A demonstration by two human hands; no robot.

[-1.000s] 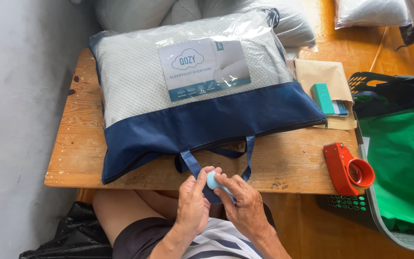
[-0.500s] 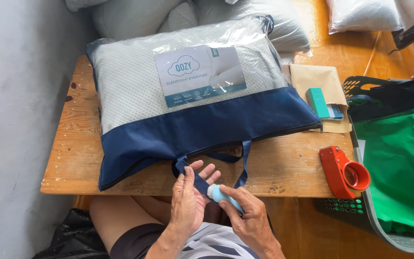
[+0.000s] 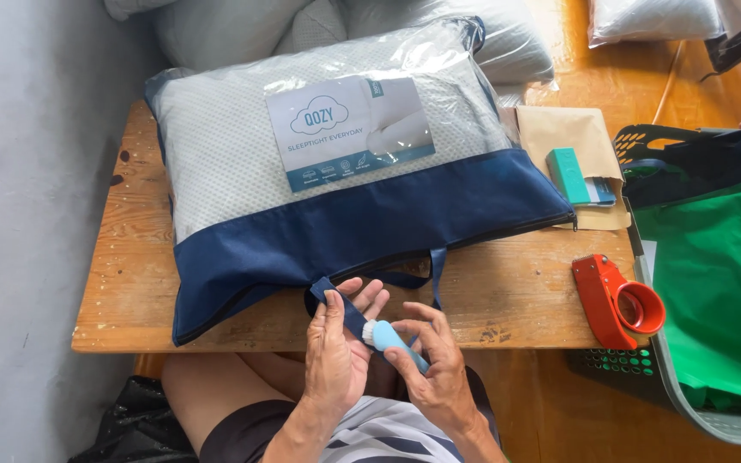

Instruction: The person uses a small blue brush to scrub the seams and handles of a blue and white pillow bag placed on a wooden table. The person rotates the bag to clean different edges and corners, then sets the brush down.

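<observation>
A packaged pillow (image 3: 328, 163) in a clear and navy zip bag lies on a low wooden table (image 3: 130, 283). Its navy handle strap (image 3: 340, 302) hangs over the near edge. My left hand (image 3: 336, 347) pinches that strap between thumb and fingers. My right hand (image 3: 430, 369) holds a small light-blue tube with a white tip (image 3: 388, 339), the tip pressed against the strap.
A red tape dispenser (image 3: 619, 300) sits at the table's right end. A brown envelope (image 3: 572, 146) with a teal box (image 3: 569, 174) lies behind it. A basket with green cloth (image 3: 713, 283) stands to the right. More bagged pillows (image 3: 490, 43) are stacked behind.
My right hand turned the blue tube so its white tip meets the strap. My left hand opened its fingers and took hold of the strap.
</observation>
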